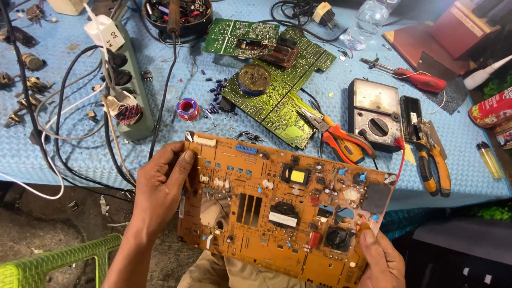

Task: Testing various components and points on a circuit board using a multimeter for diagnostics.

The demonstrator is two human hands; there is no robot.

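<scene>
A dark round bowl [177, 15] at the far edge of the blue-covered tabletop [64, 154] is filled with small electronic parts. An orange circuit board [277, 208] is held above the near edge of the tabletop, component side up, its long axis running left to right and dipping slightly toward the right. Its left edge is clamped by the left hand [162, 184], and its lower right corner is pinched by the right hand [380, 257]. Green circuit boards [277, 85] lie beyond it.
</scene>
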